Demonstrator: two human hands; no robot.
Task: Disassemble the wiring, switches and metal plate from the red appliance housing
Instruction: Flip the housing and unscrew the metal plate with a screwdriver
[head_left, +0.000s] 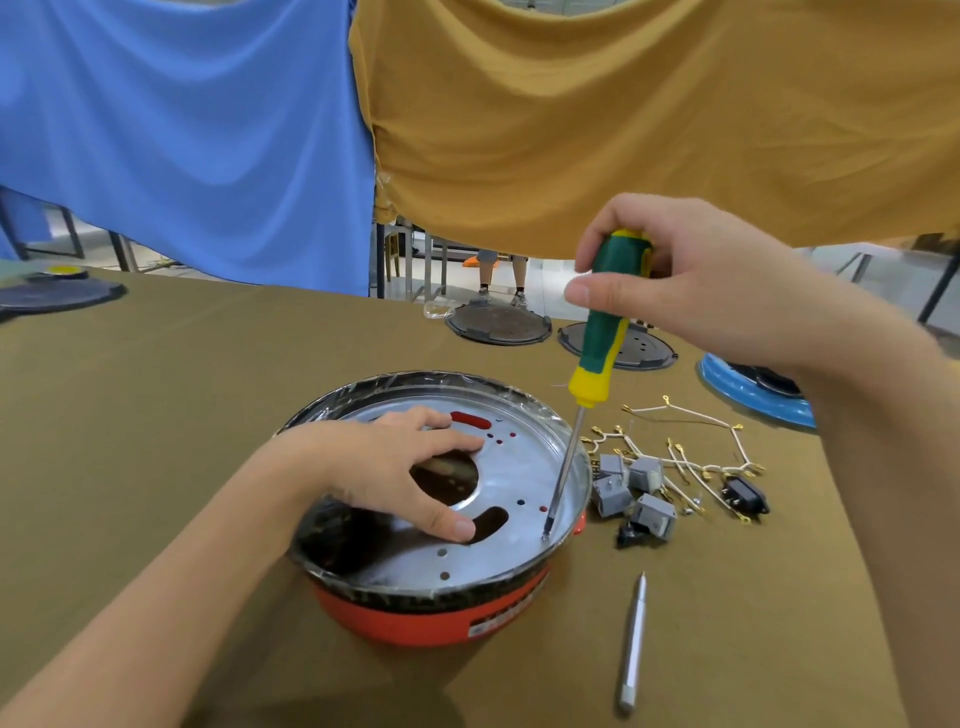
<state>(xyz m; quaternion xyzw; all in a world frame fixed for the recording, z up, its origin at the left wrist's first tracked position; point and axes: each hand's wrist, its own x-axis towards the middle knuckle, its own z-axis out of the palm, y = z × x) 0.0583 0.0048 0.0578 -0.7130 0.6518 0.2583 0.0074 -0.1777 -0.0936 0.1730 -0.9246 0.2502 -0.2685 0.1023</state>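
One slim metal rod (632, 644) lies nearest on the brown worktop (156, 415), pointing away from the viewer, just right of the red appliance housing (431, 616).

Housing: round, red-walled, standing open side up near the worktop's middle, with a dark taped rim.

Metal plate (519, 467): silver disc seated inside the housing, with a large central hole, curved slots and small holes.

Left hand (395, 467): spread flat on the plate, fingers open, thumb by a curved slot, gripping nothing.

Right hand (691, 280): raised above the housing's right side, grip closed around the green-and-yellow handle of a screwdriver (602, 338). The shaft slants down and its tip meets the plate near the right rim.

Switches (634, 493): several grey blocks clustered on the worktop just right of the housing, beside a black socket part (745, 496).

Wiring (691, 447): loose white leads with brass terminals, spread among and beyond the switches.

Two dark round covers (498, 322) rest near the far edge, a blue-rimmed unit (753, 395) to their right.

Blue cloth (182, 130) and mustard cloth (649, 104) hang behind.
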